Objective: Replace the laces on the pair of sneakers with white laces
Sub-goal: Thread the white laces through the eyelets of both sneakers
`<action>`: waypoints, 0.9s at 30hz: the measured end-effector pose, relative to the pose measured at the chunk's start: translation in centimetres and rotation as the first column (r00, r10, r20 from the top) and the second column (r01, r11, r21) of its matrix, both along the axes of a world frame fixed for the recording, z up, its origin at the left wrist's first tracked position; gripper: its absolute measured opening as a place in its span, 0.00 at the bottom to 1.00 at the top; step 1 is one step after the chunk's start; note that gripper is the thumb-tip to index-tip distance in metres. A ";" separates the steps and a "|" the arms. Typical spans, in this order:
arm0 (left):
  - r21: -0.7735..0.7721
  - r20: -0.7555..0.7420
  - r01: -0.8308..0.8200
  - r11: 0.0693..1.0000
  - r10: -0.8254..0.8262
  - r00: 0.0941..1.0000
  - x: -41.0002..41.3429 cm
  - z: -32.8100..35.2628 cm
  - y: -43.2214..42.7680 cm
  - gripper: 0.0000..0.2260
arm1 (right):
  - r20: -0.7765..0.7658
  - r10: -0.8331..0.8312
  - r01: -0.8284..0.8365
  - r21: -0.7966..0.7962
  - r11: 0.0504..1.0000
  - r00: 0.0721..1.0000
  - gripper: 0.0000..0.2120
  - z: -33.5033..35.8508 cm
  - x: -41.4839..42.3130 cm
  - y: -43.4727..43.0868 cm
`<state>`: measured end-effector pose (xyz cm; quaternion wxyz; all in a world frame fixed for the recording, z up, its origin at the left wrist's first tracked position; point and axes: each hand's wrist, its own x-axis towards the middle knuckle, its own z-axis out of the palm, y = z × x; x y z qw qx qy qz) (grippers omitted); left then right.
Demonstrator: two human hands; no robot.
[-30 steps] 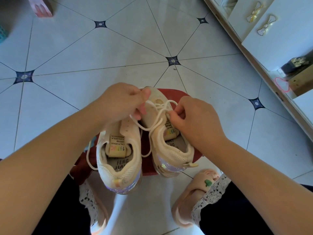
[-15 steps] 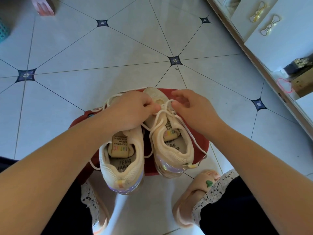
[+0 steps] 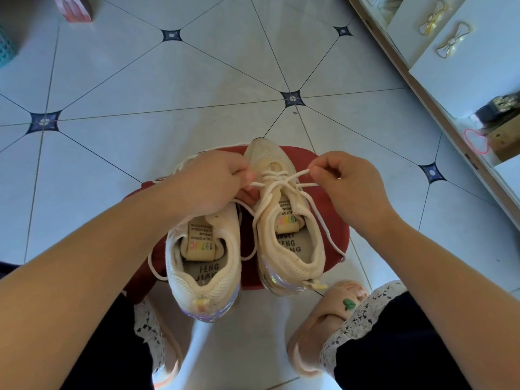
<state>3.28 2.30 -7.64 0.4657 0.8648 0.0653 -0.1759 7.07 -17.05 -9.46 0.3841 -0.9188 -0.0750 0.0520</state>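
Floor: pale glossy tiles (image 3: 197,80) are running diagonally, with dark diamond insets (image 3: 291,98) sitting at the corners.
Right side: a white cabinet (image 3: 484,74) is standing there, with gold bow handles (image 3: 453,40) showing on its doors.
Far left: a teal basket (image 3: 5,49) and a pink box (image 3: 74,8) are sitting at the edge of view.

Two cream sneakers: a left sneaker (image 3: 202,288) and a right sneaker (image 3: 289,266). Two white laces (image 3: 277,175), one per shoe. Two hands: left hand (image 3: 208,184), right hand (image 3: 349,187). One red stool (image 3: 337,220). Two pink slippers (image 3: 323,333). Two gold bow handles (image 3: 432,16) on the white cabinet (image 3: 478,66). Five dark star insets (image 3: 291,98) in the floor tiles. One pink box (image 3: 74,8); one teal basket (image 3: 5,46).
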 end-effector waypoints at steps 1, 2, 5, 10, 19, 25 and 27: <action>0.041 0.016 0.017 0.999 -0.018 1.000 0.0 0.0 -0.1 0.12 | -0.005 -0.012 0.012 0.011 1.000 1.000 0.13 0.0 0.0 0.0; 0.079 0.030 0.027 0.997 -0.029 0.999 0.1 -0.1 -0.2 0.12 | -0.016 -0.026 0.026 0.031 0.999 1.000 0.12 -0.1 0.0 0.0; 0.146 0.048 0.004 0.989 -0.011 0.999 0.4 -0.2 -0.8 0.12 | -0.093 -0.086 0.100 0.158 0.982 0.992 0.11 0.0 0.0 0.1; 0.193 0.173 -0.076 0.978 0.042 0.984 0.6 -0.2 -0.9 0.03 | -0.236 -0.128 0.199 0.309 0.930 0.963 0.09 0.4 -0.2 0.4; 0.239 0.141 -0.028 0.971 -0.006 0.990 0.8 0.2 -0.1 0.03 | -0.327 -0.046 0.213 0.496 0.842 0.944 0.10 1.1 0.1 1.4; 0.289 0.140 -0.013 0.957 -0.028 0.990 1.1 -0.4 -0.1 0.06 | -0.605 0.120 0.464 0.708 0.532 0.787 0.15 1.1 0.1 0.4; 0.286 0.147 -0.014 0.958 -0.029 0.989 1.1 -0.6 -0.1 0.07 | -0.599 0.098 0.452 0.692 0.563 0.795 0.14 0.9 0.2 0.1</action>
